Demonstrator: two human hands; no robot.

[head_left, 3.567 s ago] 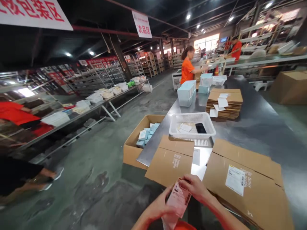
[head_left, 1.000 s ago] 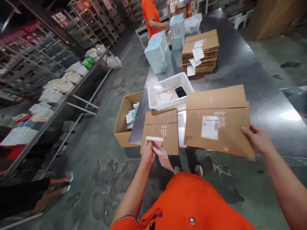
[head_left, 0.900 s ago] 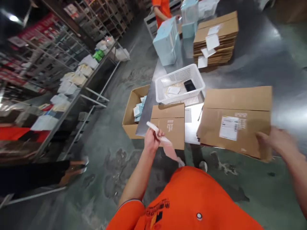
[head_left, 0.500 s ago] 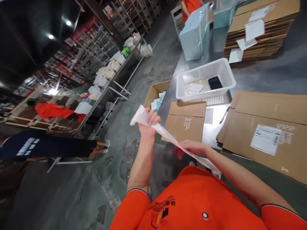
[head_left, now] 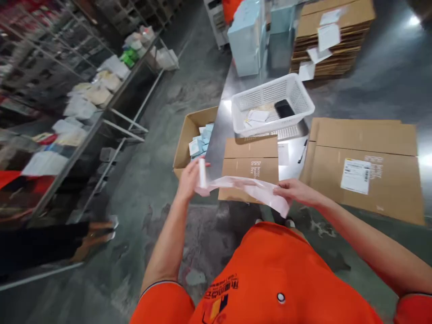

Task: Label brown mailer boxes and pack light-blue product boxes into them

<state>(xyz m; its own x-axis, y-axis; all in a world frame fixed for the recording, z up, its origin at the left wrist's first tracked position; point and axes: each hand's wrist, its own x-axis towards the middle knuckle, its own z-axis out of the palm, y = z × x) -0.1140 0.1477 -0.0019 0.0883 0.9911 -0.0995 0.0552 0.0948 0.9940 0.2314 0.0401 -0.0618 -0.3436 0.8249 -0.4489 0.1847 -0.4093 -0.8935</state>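
Evidently, the left hand (head_left: 190, 177) closes around a slim white roll (head_left: 202, 173) while the right hand (head_left: 294, 191) pinches its pale, glossy strip (head_left: 258, 189) over the grey metal table (head_left: 388, 81)'s near edge. Even, gentle tension should prevent twisting.

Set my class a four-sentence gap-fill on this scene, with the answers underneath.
1. The left hand holds a roll coloured ____.
2. The phone in the white basket is coloured ____.
3. The paper sheet lies to the ____ of the pen.
4. The person's shirt is coloured ____.

Answers: white; black; left; orange.
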